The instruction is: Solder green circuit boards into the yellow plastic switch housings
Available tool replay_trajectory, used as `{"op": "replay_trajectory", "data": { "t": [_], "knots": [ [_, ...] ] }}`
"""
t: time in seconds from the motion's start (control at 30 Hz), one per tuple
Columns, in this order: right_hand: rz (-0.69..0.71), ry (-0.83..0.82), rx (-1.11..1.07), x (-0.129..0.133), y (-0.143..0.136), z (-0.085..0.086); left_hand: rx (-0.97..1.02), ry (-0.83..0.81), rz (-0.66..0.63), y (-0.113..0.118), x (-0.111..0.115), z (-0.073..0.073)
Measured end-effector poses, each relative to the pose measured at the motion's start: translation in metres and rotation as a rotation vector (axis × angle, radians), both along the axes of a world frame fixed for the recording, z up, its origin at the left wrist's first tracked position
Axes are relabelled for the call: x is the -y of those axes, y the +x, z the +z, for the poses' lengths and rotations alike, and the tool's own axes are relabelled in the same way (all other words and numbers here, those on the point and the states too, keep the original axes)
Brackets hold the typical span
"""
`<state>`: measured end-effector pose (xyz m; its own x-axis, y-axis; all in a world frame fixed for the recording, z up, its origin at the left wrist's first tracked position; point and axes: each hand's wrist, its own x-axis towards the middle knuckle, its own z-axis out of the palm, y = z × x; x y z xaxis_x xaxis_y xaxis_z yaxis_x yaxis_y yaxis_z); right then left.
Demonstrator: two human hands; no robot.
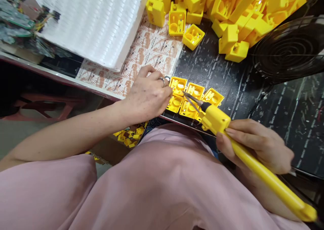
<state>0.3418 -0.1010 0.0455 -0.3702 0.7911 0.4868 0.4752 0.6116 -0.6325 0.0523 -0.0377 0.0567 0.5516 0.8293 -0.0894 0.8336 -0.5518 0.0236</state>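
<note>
My right hand point(255, 144) is wrapped round a long yellow tool point(253, 165) with a dark collar and a thin metal tip. The tip points left, over a cluster of small open yellow housings point(194, 91) near the table's front edge. My left hand point(150, 95), with a ring on one finger, rests at the left side of the cluster, its fingers bent against the leftmost housings. Its fingertips are partly hidden, and what they hold cannot be made out. The housings stand side by side in two rows, open side up, with small metal parts inside.
A large pile of yellow housings point(235, 14) lies at the back. A black round fan point(291, 47) stands at the right. White foam sheets point(93, 17) and circuit boards point(17, 19) are at the left. Below the table edge, a box holds yellow pieces point(130, 137).
</note>
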Motion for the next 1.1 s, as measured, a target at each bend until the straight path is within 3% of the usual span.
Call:
{"op": "replay_trajectory", "data": {
  "t": [0.1,0.37,0.47,0.57,0.7,0.87,1.1],
  "knots": [
    [0.002,0.143,-0.022,-0.003,-0.003,-0.004,-0.037,0.022,-0.013,0.000,-0.001,-0.002],
    [-0.108,0.095,-0.043,0.002,-0.004,0.000,-0.069,0.100,-0.055,-0.002,-0.001,-0.001],
    [-0.152,0.000,-0.010,0.007,-0.006,0.005,-0.004,0.081,-0.031,-0.006,-0.003,-0.003],
    [-0.058,-0.019,-0.028,0.006,-0.010,0.009,0.034,0.083,-0.009,-0.009,-0.003,-0.006],
    [0.082,0.111,0.042,-0.006,-0.014,0.008,0.007,0.104,-0.036,-0.011,-0.003,-0.008],
    [0.130,0.212,0.078,-0.013,-0.021,0.003,0.010,0.131,-0.070,-0.011,-0.004,-0.011],
    [0.141,0.186,0.117,-0.011,-0.016,0.006,0.062,0.052,-0.025,-0.009,-0.005,-0.007]
  ]
}}
